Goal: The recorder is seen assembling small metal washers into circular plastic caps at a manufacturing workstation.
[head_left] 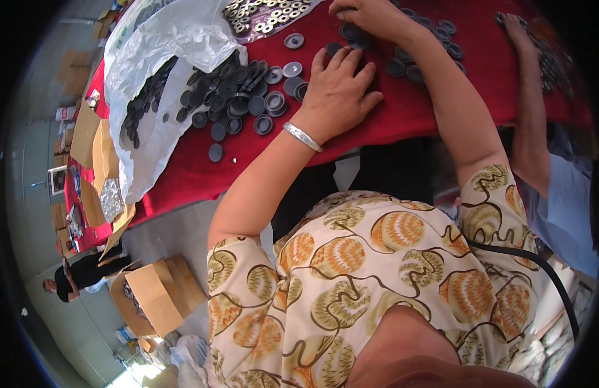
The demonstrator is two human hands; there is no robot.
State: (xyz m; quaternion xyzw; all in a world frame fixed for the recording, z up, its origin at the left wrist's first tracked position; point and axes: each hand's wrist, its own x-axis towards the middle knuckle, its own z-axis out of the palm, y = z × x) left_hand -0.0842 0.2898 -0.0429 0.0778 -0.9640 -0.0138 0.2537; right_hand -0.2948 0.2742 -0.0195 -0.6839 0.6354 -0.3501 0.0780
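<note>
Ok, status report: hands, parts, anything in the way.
Left hand flat on red table, beside dark round caps. Right hand on more caps. Another person's arm at right.

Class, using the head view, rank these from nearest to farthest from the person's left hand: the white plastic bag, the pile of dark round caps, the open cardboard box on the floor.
Measured from the left hand, palm down on the red cloth:
1. The pile of dark round caps, just to its left on the table.
2. The white plastic bag, further left, beyond the caps.
3. The open cardboard box, far off on the floor, lower left.
</note>
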